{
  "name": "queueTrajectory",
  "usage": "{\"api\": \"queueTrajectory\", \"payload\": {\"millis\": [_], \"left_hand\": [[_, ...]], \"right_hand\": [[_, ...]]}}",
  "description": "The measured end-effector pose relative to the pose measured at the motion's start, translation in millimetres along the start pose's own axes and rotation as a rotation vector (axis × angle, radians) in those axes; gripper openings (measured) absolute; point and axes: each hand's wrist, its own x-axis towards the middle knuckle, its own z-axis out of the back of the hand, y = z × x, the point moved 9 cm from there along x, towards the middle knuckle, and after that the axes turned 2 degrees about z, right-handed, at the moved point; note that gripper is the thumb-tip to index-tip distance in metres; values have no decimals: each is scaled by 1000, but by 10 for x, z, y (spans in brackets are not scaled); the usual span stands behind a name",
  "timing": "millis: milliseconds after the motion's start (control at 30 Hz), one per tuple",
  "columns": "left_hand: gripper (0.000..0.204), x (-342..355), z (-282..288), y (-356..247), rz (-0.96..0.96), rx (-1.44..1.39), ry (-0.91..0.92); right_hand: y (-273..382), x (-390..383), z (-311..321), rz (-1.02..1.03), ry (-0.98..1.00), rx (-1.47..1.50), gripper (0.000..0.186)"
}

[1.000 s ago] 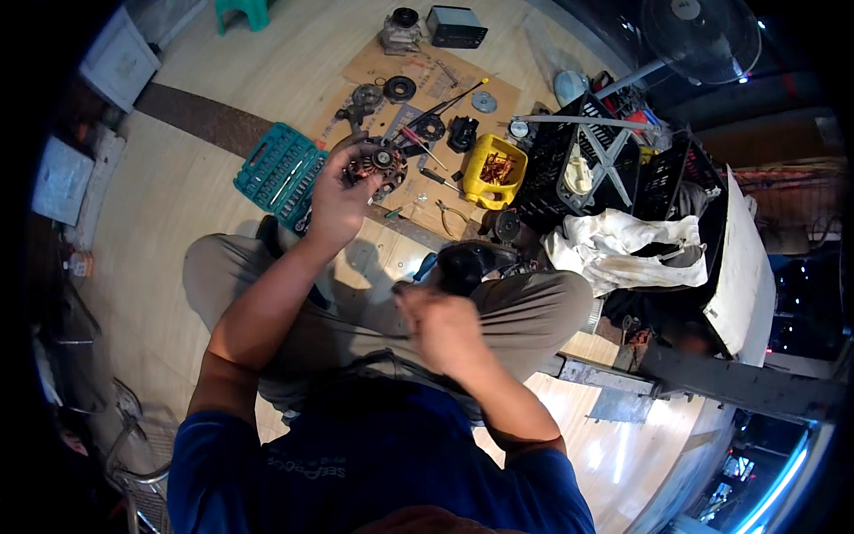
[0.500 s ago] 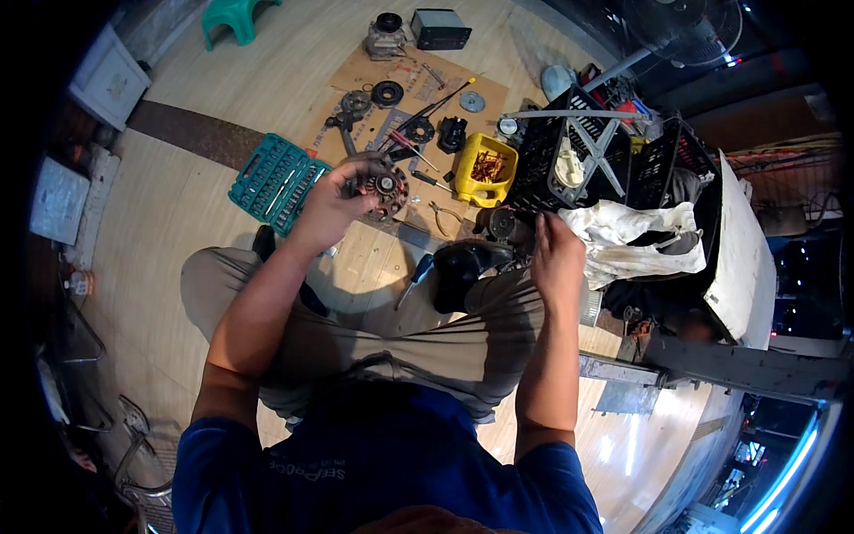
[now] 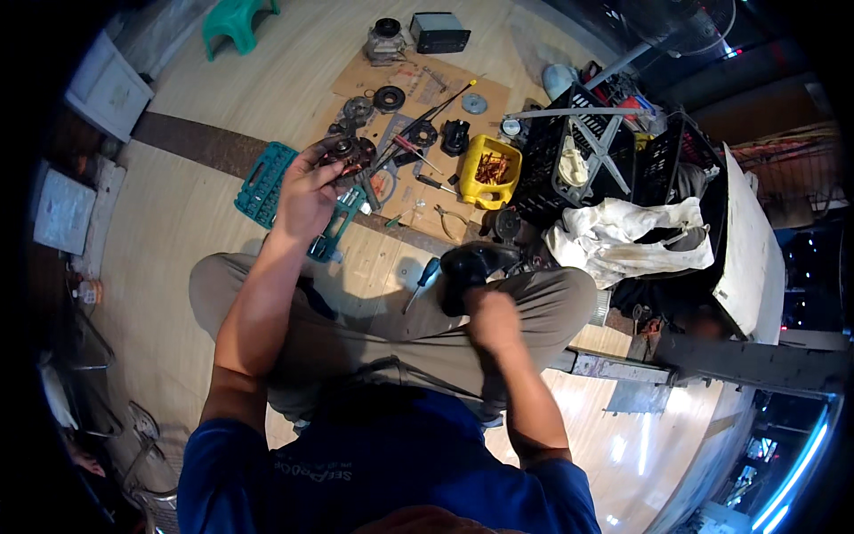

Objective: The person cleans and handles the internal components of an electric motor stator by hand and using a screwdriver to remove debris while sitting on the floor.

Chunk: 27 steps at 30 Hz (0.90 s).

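My left hand (image 3: 307,198) grips a dark round metal part with a raised hub (image 3: 354,158), holding it up and tilted near the teal socket set case (image 3: 260,198). Low over my right thigh, close to my black shoe (image 3: 463,271), is my right hand (image 3: 495,319). Motion smears its fingers, so I cannot see whether they hold anything. A blue-handled screwdriver (image 3: 427,271) lies on the floor between my legs. Just beyond it are pliers (image 3: 451,222) with yellowish handles.
A cardboard sheet (image 3: 498,93) carries a black pulley ring (image 3: 389,99), a red-handled screwdriver (image 3: 418,151) and other parts. A cut yellow jug (image 3: 487,194) holds copper-coloured pieces. Black crates (image 3: 547,165) and a white cloth (image 3: 592,231) stand at right, a green stool (image 3: 233,27) far left.
My left hand has moved a little left, tilting the round metal part. My right hand has come left and down from beside the white cloth to my thigh. My right knee has shifted outward.
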Motion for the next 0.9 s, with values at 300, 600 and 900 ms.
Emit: {"api": "queueTrajectory", "payload": {"millis": [300,600,900], "left_hand": [[44,-139,-348,5,185,197,332],[36,3,196,-132,-191,512,-231],[35,-38,302,-92,-135,168,-279]], "right_hand": [[-837,-317,1851,-267,-685,106,19],[112,-1164,1604,123,-403,284,12],[-520,-1969,-7,-159,51,338,12]]}}
